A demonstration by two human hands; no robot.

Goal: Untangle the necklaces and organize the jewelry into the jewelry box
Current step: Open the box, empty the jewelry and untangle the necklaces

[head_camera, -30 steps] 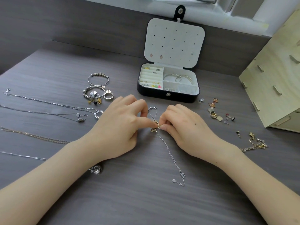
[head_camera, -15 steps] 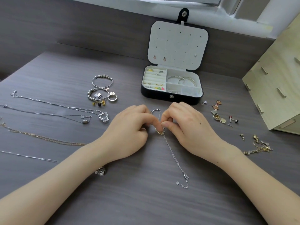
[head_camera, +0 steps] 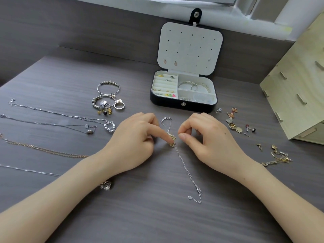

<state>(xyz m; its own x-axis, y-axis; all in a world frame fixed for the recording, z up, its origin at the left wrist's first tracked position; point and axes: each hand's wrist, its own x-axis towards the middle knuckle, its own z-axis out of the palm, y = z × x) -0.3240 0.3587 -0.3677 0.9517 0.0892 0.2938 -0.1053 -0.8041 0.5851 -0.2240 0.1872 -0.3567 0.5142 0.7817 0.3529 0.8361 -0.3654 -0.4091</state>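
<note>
I'm partway through. The jewelry box at 12 o'clock is open and holds rings and two bangles. Four necklaces lie straight at 9 o'clock on the worktop. My left hand presses one extended finger on the tangled chain at centre. My right hand is curled just beside it, and I cannot tell whether it holds anything. One gold tangle waits at 3 o'clock.

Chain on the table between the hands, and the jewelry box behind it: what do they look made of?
Chain: fine silver-coloured metal links, shiny; solid or plated cannot be told. The cluster on it looks gold-coloured metal. Jewelry box: black outside with a dull sheen, probably faux leather, with a metal snap; pale matt lining, perhaps velvet.
</note>
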